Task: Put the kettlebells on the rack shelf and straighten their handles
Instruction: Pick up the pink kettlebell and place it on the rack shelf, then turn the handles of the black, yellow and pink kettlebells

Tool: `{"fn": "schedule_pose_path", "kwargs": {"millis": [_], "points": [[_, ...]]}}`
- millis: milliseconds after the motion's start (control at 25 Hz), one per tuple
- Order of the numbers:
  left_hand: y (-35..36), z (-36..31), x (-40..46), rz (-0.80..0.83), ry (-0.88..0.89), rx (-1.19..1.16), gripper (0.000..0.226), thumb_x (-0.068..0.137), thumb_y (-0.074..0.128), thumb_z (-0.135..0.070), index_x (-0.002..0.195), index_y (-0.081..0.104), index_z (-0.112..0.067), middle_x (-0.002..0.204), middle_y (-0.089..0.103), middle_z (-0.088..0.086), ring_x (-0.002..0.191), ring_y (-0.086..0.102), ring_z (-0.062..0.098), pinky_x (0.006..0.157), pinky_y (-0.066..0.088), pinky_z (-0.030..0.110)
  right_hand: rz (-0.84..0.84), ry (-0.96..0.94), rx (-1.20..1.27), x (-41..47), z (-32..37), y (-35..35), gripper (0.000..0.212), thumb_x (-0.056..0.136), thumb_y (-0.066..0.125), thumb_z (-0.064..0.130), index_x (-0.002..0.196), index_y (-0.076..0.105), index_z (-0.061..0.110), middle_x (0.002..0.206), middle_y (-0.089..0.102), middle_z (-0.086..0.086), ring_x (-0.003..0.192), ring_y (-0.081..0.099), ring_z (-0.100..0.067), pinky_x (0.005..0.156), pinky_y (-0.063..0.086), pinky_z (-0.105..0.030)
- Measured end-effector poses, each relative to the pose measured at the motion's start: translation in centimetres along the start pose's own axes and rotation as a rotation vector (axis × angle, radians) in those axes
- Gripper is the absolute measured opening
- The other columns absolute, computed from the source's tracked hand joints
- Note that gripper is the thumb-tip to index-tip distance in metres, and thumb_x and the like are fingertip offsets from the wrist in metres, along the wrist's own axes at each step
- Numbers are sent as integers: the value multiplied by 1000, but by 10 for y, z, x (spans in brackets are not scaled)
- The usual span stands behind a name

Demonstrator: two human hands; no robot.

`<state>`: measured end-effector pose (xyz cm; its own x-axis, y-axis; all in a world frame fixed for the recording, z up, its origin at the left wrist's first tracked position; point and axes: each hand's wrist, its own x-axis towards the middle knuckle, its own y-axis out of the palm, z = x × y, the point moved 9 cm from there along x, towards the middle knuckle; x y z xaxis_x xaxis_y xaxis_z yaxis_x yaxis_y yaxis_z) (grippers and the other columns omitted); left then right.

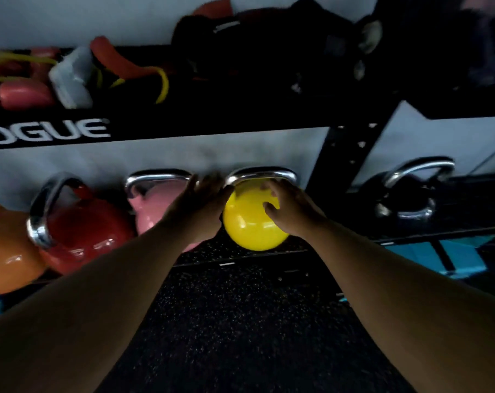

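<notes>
Both hands cup the yellow kettlebell [252, 222] on the shelf [240, 255]: left hand [203, 205] at nine o'clock, right hand [290, 208] at three, fingers spread; its handle [261, 175] runs nine-to-three.

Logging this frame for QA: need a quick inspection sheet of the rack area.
Surface: lower rack shelf, dark speckled mat.
Job's things: yellow kettlebell, pink kettlebell handles level; red kettlebell handle turned sideways; orange kettlebell partly cut off.
Clutter: resistance bands and dark bags on upper shelf.
Hands: left hand between pink and yellow; right hand open on yellow.
Cables: nothing seen.
Surroundings: black kettlebell in next bay; pale wall.
</notes>
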<state>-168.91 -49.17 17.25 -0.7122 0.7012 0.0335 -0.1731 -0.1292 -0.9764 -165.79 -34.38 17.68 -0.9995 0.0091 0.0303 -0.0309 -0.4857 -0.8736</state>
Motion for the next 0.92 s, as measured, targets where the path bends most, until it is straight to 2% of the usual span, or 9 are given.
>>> {"fn": "schedule_pose_path", "kwargs": {"millis": [160, 320, 400, 480, 680, 800, 920], "points": [[-30, -116, 36, 18, 106, -11, 67, 76, 57, -23, 141, 42, -15, 145, 45, 10, 131, 41, 33, 104, 36, 45, -60, 77, -81, -65, -85, -77, 31, 88, 56, 26, 119, 59, 24, 123, 63, -11, 113, 61, -34, 93, 50, -45], [-68, -221, 69, 2, 218, 33, 53, 75, 52, -22, 129, 50, -17, 129, 53, 7, 117, 50, 31, 90, 41, 42, -74, 110, -132, -123, -157, -140, 29, 89, 56, 27, 117, 60, 23, 125, 61, -8, 113, 60, -32, 95, 49, -45], [-85, -267, 84, 5, 253, 18, 50, 76, 52, -23, 126, 50, -18, 124, 54, 5, 115, 51, 30, 89, 42, 41, -93, 155, -146, -148, -194, -167, 28, 88, 56, 25, 116, 61, 23, 125, 61, -8, 113, 59, -33, 95, 48, -45], [-98, -301, 102, -4, 262, 0, 51, 79, 53, -23, 129, 49, -17, 128, 53, 6, 119, 50, 30, 93, 43, 41, -100, 182, -172, -163, -225, -187, 28, 86, 56, 24, 113, 62, 24, 125, 61, -7, 113, 58, -33, 93, 49, -45], [-91, -326, 160, 22, 208, -41, 65, 86, 50, -21, 147, 29, -17, 146, 40, 9, 128, 43, 30, 100, 42, 45, -115, 193, -155, -151, -284, -203, 29, 88, 56, 24, 117, 61, 24, 130, 60, -3, 114, 59, -28, 94, 48, -43], [-74, -326, 209, 49, 155, -100, 58, 89, 48, -25, 145, 33, -18, 145, 42, 9, 127, 44, 30, 99, 42, 45, -121, 221, -138, -117, -321, -201, 29, 91, 54, 29, 119, 59, 23, 129, 59, -8, 113, 58, -31, 95, 48, -46], [-65, -318, 260, -22, 80, -221, 48, 93, 46, -34, 138, 38, -18, 137, 46, 10, 120, 48, 32, 92, 44, 45, -139, 252, -178, -73, -353, -204, 38, 95, 48, 36, 130, 50, 22, 134, 50, -13, 118, 52, -34, 95, 47, -46]]}}
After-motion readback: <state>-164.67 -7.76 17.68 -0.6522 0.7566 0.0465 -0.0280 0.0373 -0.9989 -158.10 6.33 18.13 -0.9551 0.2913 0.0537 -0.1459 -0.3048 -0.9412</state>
